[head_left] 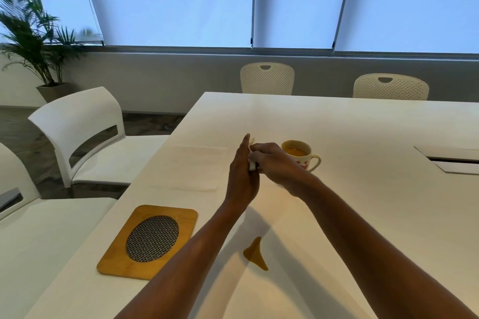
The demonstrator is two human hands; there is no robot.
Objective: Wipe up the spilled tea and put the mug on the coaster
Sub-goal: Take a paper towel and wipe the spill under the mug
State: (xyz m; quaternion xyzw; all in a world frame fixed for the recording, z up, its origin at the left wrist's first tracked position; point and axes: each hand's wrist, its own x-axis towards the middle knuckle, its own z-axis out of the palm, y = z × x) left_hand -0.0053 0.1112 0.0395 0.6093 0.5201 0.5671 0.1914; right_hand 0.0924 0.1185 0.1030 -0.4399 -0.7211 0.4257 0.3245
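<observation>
A small brown puddle of spilled tea (255,254) lies on the white table (337,124), near me. A cream mug (302,154) with red hearts, full of tea, stands farther back, partly behind my right hand (274,162). The wooden coaster (147,241) with a round metal mesh inset lies at the table's left edge. Both hands meet above the table. My left hand (242,171) is held upright with fingers straight. Between the two hands is a crumpled white tissue (252,164), pinched by my right hand's fingers against my left palm.
A flat white sheet or mat (197,168) lies on the table left of my hands. A cable hatch (451,160) is set into the table at right. White chairs (85,134) stand along the left side and two more behind the far edge. A potted palm (33,33) stands far left.
</observation>
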